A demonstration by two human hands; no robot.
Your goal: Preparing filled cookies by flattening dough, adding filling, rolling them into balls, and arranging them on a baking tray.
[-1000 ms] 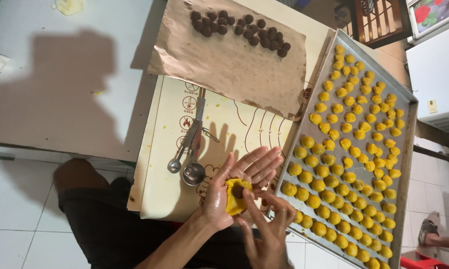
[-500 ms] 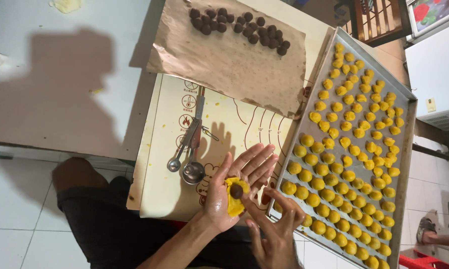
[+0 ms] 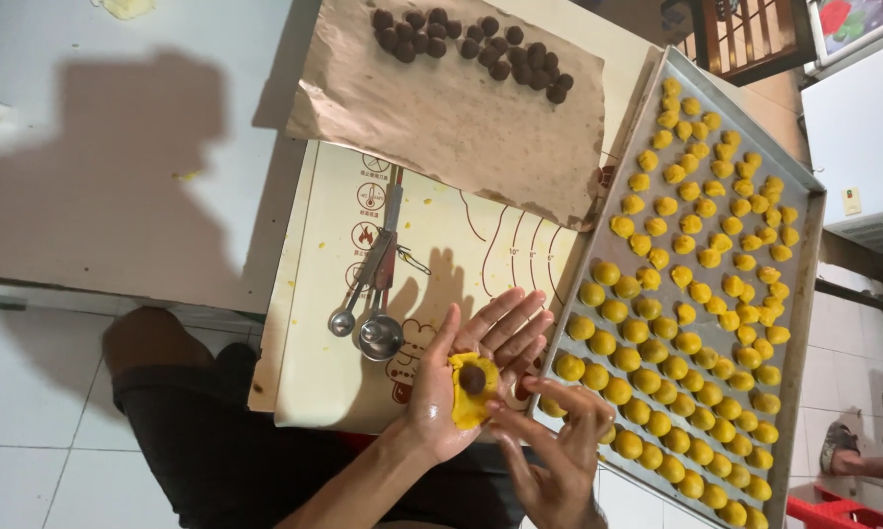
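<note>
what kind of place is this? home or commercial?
Probably a home kitchen set up for pastry making, though I can't rule out a small shop. A metal baking tray holds rows of yellow dough balls, dark filling balls sit on brown paper, and measuring spoons lie on a printed baking mat.

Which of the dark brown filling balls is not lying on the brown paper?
The brown ball on the yellow dough in the left hand; the others cluster on the paper.

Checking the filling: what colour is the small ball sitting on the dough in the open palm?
Dark brown ball, on flattened yellow dough in the left hand; head view.
</note>
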